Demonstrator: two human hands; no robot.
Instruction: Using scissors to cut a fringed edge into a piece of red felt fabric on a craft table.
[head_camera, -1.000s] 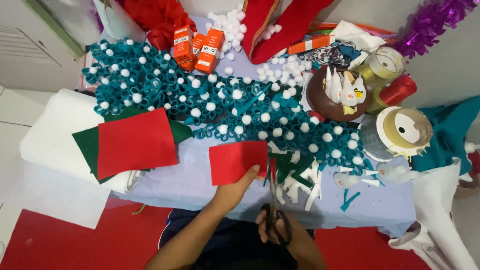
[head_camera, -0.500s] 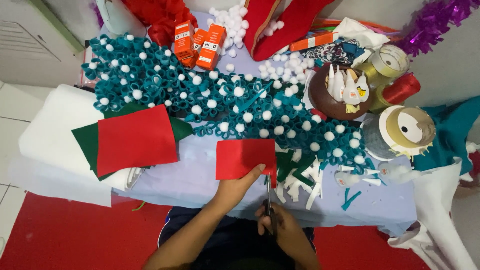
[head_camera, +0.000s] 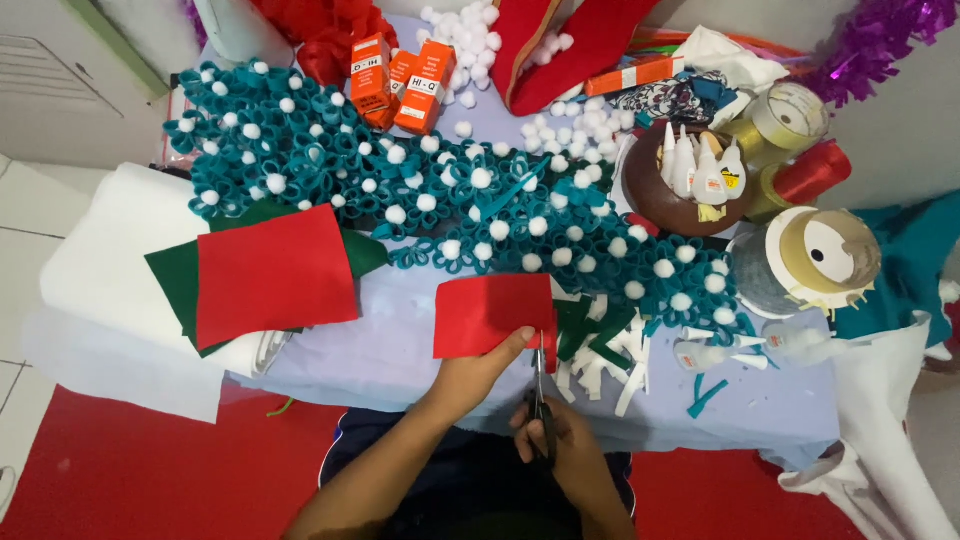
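Head view shows your left hand (head_camera: 478, 372) pinching the red felt piece (head_camera: 492, 315) at the counter (head_camera: 400, 350) edge while your right hand (head_camera: 565, 445) grips the scissors (head_camera: 541, 385) cutting its right side; that thumb sits near the blades and could get nicked.

Both forearms are bare, without sleeves, above dark navy clothing with a light trim line.

A small red felt square (head_camera: 490, 315) lies at the near table edge, pinched by the left hand (head_camera: 480, 370). Black-handled scissors (head_camera: 541, 395), held in the right hand (head_camera: 570, 450), sit just right of it. A larger red felt sheet (head_camera: 272, 272) lies farther left; a teal felt garland with white pompoms (head_camera: 450, 200) stretches behind both.
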